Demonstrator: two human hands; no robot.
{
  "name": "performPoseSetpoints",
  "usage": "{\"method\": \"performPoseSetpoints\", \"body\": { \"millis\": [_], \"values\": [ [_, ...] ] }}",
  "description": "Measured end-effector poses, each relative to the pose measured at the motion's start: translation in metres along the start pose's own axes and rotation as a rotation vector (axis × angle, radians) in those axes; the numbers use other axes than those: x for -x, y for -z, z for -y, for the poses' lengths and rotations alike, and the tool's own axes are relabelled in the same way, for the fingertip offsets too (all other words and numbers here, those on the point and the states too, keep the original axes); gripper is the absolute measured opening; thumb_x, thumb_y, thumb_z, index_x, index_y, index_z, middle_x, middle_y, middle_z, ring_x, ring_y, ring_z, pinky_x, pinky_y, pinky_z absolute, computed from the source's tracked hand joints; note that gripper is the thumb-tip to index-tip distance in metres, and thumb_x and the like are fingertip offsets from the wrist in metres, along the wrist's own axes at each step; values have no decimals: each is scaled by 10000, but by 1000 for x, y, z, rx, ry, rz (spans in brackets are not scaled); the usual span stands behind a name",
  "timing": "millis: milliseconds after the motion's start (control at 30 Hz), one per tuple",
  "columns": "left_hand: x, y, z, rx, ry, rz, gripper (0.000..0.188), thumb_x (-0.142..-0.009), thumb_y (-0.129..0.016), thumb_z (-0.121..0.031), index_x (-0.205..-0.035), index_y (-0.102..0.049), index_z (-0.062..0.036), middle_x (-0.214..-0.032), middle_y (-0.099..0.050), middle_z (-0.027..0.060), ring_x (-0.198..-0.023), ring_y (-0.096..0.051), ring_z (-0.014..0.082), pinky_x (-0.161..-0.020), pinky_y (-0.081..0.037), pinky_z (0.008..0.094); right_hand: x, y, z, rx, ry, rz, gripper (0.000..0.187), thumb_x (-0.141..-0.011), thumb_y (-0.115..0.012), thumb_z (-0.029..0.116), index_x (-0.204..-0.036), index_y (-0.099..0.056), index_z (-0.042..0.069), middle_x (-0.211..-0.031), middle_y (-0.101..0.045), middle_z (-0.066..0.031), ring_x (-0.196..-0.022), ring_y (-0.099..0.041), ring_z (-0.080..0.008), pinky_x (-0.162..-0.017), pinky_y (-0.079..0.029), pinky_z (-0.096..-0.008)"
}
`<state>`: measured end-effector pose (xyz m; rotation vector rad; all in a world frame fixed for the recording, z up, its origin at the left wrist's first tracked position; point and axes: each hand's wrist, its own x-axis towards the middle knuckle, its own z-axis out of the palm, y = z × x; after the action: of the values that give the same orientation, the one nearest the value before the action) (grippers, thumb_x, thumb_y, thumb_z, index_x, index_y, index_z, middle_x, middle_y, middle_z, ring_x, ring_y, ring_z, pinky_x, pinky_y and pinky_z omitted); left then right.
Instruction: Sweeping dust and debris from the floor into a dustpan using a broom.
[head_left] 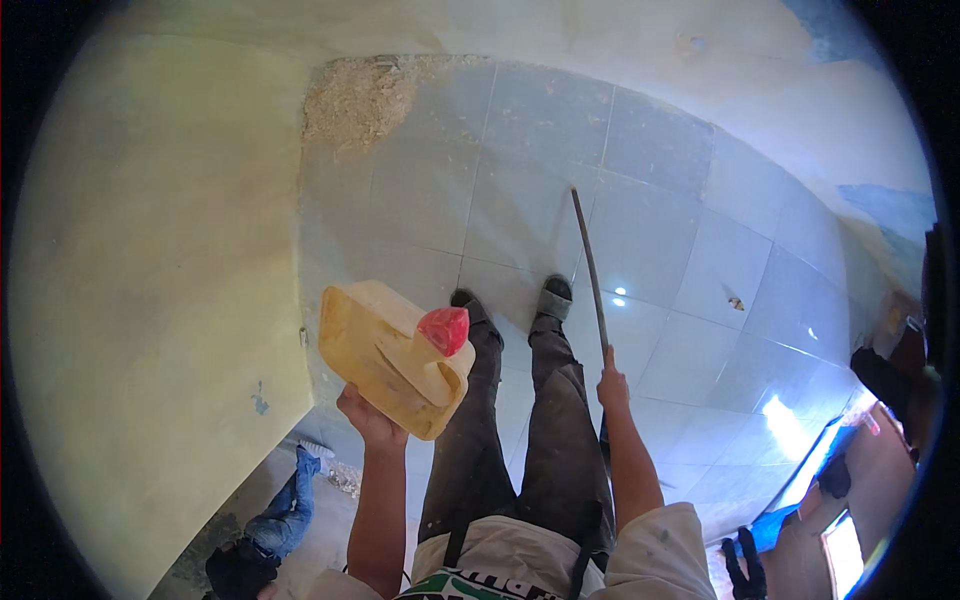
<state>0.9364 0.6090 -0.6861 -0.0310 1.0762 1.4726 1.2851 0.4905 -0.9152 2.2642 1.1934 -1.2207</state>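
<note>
My left hand point(375, 418) grips the lower edge of a yellowish plastic jerrycan point(365, 345) with a red cap point(445, 330). The jerrycan is tilted in front of my left leg, its broad side stained brown. Part of my fingers is hidden behind it. Closed around the near end of a long thin stick point(588, 250) is my right hand point(612, 385). That stick slants away from me, and its far tip is over the floor tiles ahead of my feet. Whether the tip touches the floor I cannot tell.
Loose pale debris point(360, 98) lies in the far left corner of the tiled floor point(640, 230). A yellowish wall point(160, 280) runs along the left. One person in blue jeans point(285, 515) is at lower left; another person's dark legs point(745, 565) show at lower right. A small scrap point(736, 303) lies on the right.
</note>
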Motion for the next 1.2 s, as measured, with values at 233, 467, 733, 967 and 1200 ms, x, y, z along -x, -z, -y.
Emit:
{"method": "performPoseSetpoints", "body": {
  "millis": [233, 467, 733, 967, 1200],
  "values": [
    [-4, -4, 2, 15, 6, 41, 653, -796, -540, -429, -1274, -384, -13, -1197, -520, 134, -1045, -551, 252, -850, -498, 379, -28, 17, 12, -8, -1, -27, 667, -866, -448, 85, -1423, -117, 244, -826, -610, -241, -777, -612, -396, -692, -492, -482],
    [-1, 1, 0, -23, -37, -8, 605, -813, -517, -392, -1254, -394, 5, -1185, -526, 143, -1028, -563, 258, -849, -501, 392, 21, -11, -38, -51, -59, 24, 691, -872, -452, 86, -1426, -62, 220, -807, -600, -286, -775, -601, -425, -679, -465, -523],
    [-12, -17, 1, 19, 5, 79, 561, -832, -484, -368, -1259, -398, -14, -1226, -502, 144, -1077, -537, 266, -895, -475, 411, -36, 10, -27, -109, -33, -86, 721, -856, -449, 68, -1427, -30, 202, -850, -606, -277, -810, -588, -441, -718, -463, -510],
    [-12, -25, 2, 58, 51, 72, 527, -876, -405, -350, -1287, -377, -22, -1256, -479, 139, -1111, -515, 266, -924, -453, 418, 9, -19, -43, -118, -120, 65, 716, -853, -450, 76, -1426, -35, 188, -887, -602, -283, -824, -586, -442, -737, -454, -528],
    [-17, -37, 3, 72, 32, 60, 547, -880, -359, -352, -1321, -333, -29, -1293, -451, 136, -1134, -498, 268, -932, -447, 423, -32, 19, -12, -344, -74, -34, 671, -859, -451, 90, -1420, -86, 135, -832, -596, -306, -777, -596, -439, -702, -473, -518]
  ]
}}
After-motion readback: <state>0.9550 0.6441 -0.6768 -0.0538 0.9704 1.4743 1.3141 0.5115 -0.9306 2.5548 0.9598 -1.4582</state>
